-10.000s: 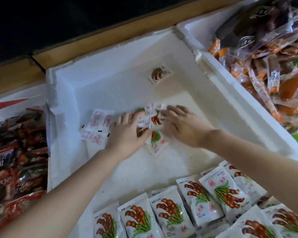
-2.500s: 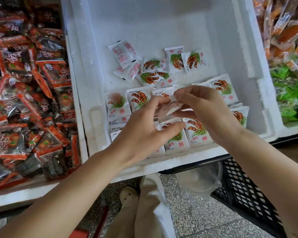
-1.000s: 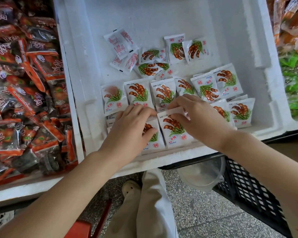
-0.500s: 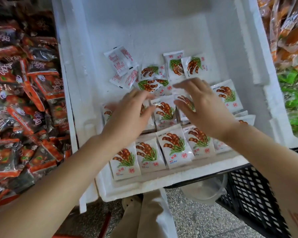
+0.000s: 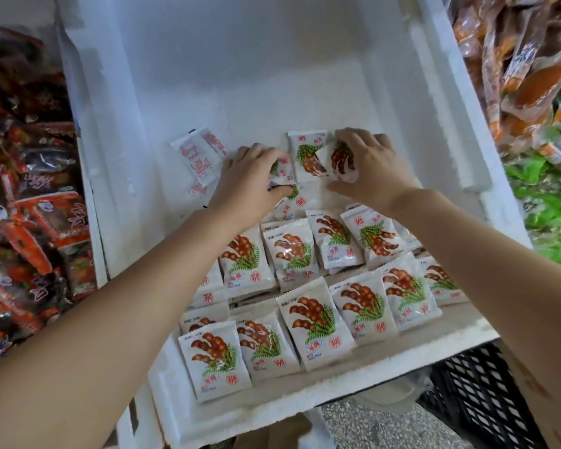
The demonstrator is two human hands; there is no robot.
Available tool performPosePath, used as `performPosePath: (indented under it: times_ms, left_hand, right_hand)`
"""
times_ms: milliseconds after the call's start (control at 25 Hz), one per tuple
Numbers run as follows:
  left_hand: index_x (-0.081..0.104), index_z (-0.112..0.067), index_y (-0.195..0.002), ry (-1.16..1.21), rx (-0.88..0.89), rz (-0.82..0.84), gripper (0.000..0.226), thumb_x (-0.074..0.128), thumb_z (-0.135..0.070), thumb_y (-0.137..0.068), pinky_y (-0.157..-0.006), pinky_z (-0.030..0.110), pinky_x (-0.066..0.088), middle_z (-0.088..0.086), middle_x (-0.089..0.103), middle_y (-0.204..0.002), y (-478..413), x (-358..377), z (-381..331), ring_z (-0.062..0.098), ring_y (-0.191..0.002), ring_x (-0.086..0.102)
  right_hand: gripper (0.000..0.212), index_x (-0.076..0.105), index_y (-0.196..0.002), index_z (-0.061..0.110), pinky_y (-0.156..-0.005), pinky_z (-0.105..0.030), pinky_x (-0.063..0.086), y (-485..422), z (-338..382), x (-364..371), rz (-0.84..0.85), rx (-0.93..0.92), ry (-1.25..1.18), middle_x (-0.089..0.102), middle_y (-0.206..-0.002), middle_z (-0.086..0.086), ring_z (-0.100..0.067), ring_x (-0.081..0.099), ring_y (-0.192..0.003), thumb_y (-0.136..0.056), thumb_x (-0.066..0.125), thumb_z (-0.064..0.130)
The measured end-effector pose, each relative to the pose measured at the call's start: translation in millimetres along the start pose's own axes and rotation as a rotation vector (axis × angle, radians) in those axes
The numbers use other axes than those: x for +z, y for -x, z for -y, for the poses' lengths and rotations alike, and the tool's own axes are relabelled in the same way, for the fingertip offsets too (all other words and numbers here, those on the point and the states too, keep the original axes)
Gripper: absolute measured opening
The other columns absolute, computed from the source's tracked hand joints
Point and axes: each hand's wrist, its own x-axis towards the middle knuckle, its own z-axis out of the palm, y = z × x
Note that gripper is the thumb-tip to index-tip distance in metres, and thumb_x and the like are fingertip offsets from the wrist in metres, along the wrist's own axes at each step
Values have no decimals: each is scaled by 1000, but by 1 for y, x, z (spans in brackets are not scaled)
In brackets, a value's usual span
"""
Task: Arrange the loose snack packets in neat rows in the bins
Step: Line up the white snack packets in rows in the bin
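white foam bin, 2 hands among the loose packets

speckled stone floor [image 5: 370,426] underfoot, black lattice crate [image 5: 476,400] at lower right. above these, white foam bin [image 5: 127,157]: thick chalky walls, pitted grain. on its near floor, rows of packets [image 5: 314,315]: glossy white pillow sachets with crimped saw-tooth ends, printed with brown pods and green fronds, overlapping like tiles in 2 main tiers; more tucked beneath, count hard to make out. farther in, loose packets [image 5: 306,153] scattered mid-bin, plus face-down packets [image 5: 198,153] showing only red print.

to the left, heap of dark red crinkled wrappers [image 5: 30,189], cut by the frame edge; to the right, orange film packs [image 5: 515,76] and green packs [image 5: 548,202], blurred.

left hand [image 5: 250,183]: palm down, fingers curled over a jumble of sachets, thumb closing in from below, pinching a half-hidden packet [image 5: 280,166]. right hand [image 5: 370,170]: knuckles up, fingers hooked over the top of a crumpled packet [image 5: 340,160], thumb stretched out below it. both forearms bare, reaching in over the near edge.
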Motion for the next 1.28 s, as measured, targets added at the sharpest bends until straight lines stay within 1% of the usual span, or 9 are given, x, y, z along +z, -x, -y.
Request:
performPosePath:
  times_ms: [160,280,440,640,760,880,1000,1120,1280]
  left_hand:
    - [54,-9,-133,81,8,-101,37,55,-18,-97,-82,17,46,5,63,-121,-3,-4,1,15,-92,61]
    - [57,-2,-124,250,-116,-244,28,46,-16,-102,-52,3,39,4,61,-98,-6,-8,-7,0,-61,48]
    - [56,-7,-101,673,-299,-352,17,45,-19,-102,-61,12,38,8,59,-88,-3,-6,-24,13,-74,51]
    - [59,-14,-106,921,-384,-323,26,37,-28,-106,-75,18,47,1,67,-99,10,-16,-44,5,-85,60]
    - [64,-19,-102,1168,-448,-246,39,33,-41,-104,-99,40,50,5,71,-108,15,-22,-36,17,-102,67]
    - [65,-19,-109,1222,-387,-199,47,46,-56,-88,-103,49,46,5,71,-112,21,-24,-27,22,-109,65]
    - [61,-16,-119,1082,-363,-216,34,59,-36,-93,-99,40,51,0,70,-112,25,-22,-24,14,-106,66]
    - [60,-15,-120,992,-420,-267,26,61,-23,-95,-88,28,54,-3,69,-111,26,-22,-17,11,-103,66]
    - [61,-16,-116,964,-474,-260,24,63,-24,-93,-63,9,50,-5,69,-107,27,-24,-11,3,-92,66]
  right_hand:
    - [41,45,-131,10,-85,-36,45,-2,1,-7,-179,-51,-152,56,-125,-11,-30,57,-103,-91,54,18]
    - [24,57,-114,7,-67,-27,40,1,12,-14,-343,-63,-214,63,-108,-10,-25,59,-83,-92,52,16]
    - [18,63,-101,8,-67,-25,50,4,41,-19,-482,-19,-454,65,-97,-6,-18,62,-79,-89,60,21]
    - [21,66,-107,13,-74,-17,52,6,80,-25,-332,-54,-695,63,-99,6,-4,61,-84,-93,57,26]
    - [26,63,-117,14,-85,-17,46,3,84,-27,-286,-72,-679,66,-105,6,-4,59,-97,-92,58,17]
    - [33,60,-116,12,-77,-10,49,3,81,-27,-263,-59,-812,63,-97,7,0,61,-85,-84,69,12]
    - [37,54,-119,13,-73,-10,49,1,81,-20,-273,-71,-809,56,-95,11,-2,59,-81,-84,68,10]
    - [57,39,-136,13,-92,-18,41,-11,63,-11,-307,-48,-500,54,-120,-3,-16,51,-107,-85,60,-3]
    - [82,23,-148,17,-108,-38,28,-17,36,6,-11,35,-121,38,-144,-7,-28,33,-130,-81,70,14]
